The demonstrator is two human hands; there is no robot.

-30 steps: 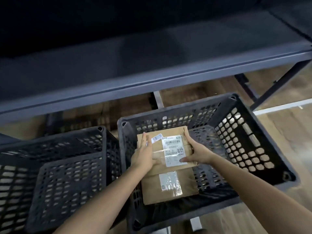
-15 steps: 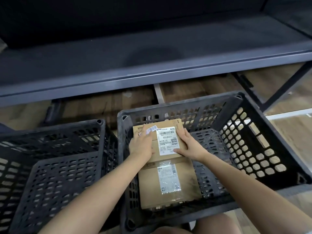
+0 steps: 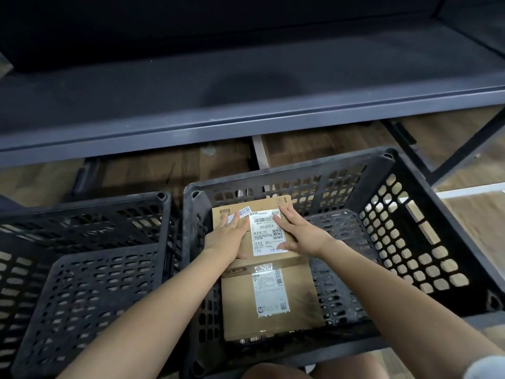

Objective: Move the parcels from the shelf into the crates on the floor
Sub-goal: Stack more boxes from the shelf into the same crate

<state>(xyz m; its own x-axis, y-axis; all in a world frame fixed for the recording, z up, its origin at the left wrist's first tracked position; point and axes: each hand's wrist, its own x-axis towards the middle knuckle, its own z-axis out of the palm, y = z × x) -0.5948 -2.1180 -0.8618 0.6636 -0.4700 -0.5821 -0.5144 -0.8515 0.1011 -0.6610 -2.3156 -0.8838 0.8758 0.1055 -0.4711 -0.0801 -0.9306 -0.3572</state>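
Wooden floor (image 3: 475, 220) bears black crate (image 3: 300, 175) holding brown cardboard parcel (image 3: 266, 205), white label (image 3: 267, 233)

I count two crates, left crate (image 3: 82, 228) and right crate (image 3: 410, 242), two parcels, far parcel (image 3: 266, 233) and near parcel (image 3: 240, 305), a left hand (image 3: 226, 239) and right hand (image 3: 300, 233), and one shelf (image 3: 246, 105).

The left crate (image 3: 82, 201) and right crate (image 3: 287, 175) are dull black plastic. The upper parcel (image 3: 259, 207) and lower parcel (image 3: 237, 305) are brown cardboard. The label (image 3: 266, 236) is white paper; the tape (image 3: 246, 269) is shiny. The shelf (image 3: 246, 86) is smooth grey metal. The floor (image 3: 322, 142) is wood.
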